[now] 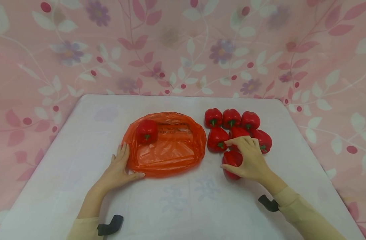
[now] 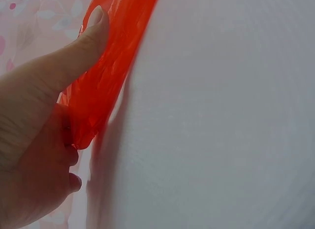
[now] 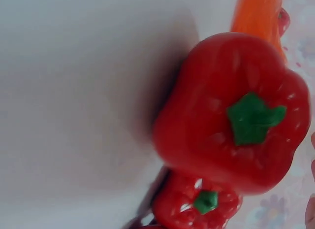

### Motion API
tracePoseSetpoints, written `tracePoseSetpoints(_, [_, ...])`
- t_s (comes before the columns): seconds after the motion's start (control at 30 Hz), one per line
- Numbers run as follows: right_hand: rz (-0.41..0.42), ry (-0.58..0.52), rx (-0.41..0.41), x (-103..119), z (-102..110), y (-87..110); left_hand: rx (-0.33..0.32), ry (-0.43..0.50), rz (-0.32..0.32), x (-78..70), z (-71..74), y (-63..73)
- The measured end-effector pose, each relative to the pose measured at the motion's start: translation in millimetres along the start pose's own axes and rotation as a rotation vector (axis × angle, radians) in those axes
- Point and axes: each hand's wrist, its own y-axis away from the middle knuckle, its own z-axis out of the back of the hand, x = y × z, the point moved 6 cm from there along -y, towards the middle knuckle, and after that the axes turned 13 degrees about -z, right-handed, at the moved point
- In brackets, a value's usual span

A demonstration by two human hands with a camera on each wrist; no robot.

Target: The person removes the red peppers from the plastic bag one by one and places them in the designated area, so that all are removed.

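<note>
An orange plastic bag [image 1: 163, 170] lies spread with its rim rolled outward like a shallow basket, and one red bell pepper [image 1: 146, 131] sits inside at the left. My left hand [image 1: 120, 171] touches the bag's left side, fingers along the rim and thumb by its front edge. In the left wrist view the thumb rests against the orange plastic [image 2: 110, 56]. My right hand [image 1: 250, 160] is spread over the nearest red bell pepper [image 3: 211, 115], thumb and fingers apart. Fingertips [image 3: 310, 214] show at the right wrist view's edge, clear of this pepper. Its green stem faces that camera.
Several more red bell peppers [image 1: 213, 117] stand clustered at the right of the bag, behind the right hand. A white cloth [image 1: 183, 206] covers the table. Pink floral fabric [image 1: 183, 46] hangs behind and at the sides. Dark wrist mounts [image 1: 111, 226] sit below both hands.
</note>
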Motion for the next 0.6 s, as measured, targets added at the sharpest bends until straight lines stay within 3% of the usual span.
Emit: tracePoseSetpoints(0.6, [-0.03, -0.021, -0.033, 26, -4, -20.8, -0.006, 0.0, 0.0, -1.0, 0.3, 0.2])
